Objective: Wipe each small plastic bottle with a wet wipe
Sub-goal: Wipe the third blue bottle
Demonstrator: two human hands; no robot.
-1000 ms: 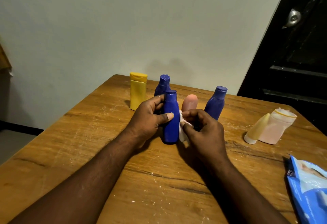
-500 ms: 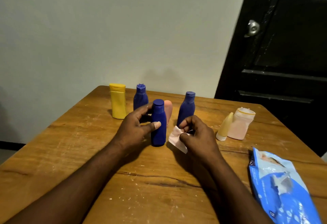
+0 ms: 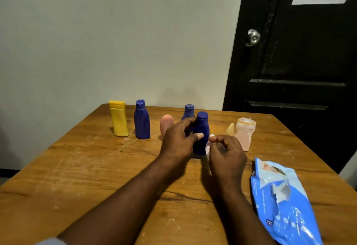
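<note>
- Squarely between the person's two hands stands a dark blue bottle (image 3: 201, 128), upright on the wooden table (image 3: 96, 167), its long axis vertical and its cap on top.
- The left hand (image 3: 178, 141) grips the bottle from its left side, thumb across the front and fingers curled round the back.
- The right hand (image 3: 227, 153) pinches a crumpled wet wipe (image 3: 209, 147) just beside the bottle's lower right flank. Whether cloth meets plastic cannot be told.
- The coming stroke likely turns on that closeness. The wipe lies to the bottle's right, so the right hand is placed to rub along the vertical body while the left steadies it.
- Further left stand a yellow bottle (image 3: 118, 118) and a second blue bottle (image 3: 142, 120). A pink bottle (image 3: 166, 123) and a third blue bottle (image 3: 189, 110) sit partly hidden behind the left hand.
- To the right, a cream bottle (image 3: 229, 129) sits just beside a pale pink bottle (image 3: 244, 136).
- Caps appear closed, and no bottle's contents show.
- A blue wipes pack (image 3: 284, 206) lies near the right hand with its flap lifted. What remains inside is unclear.
</note>
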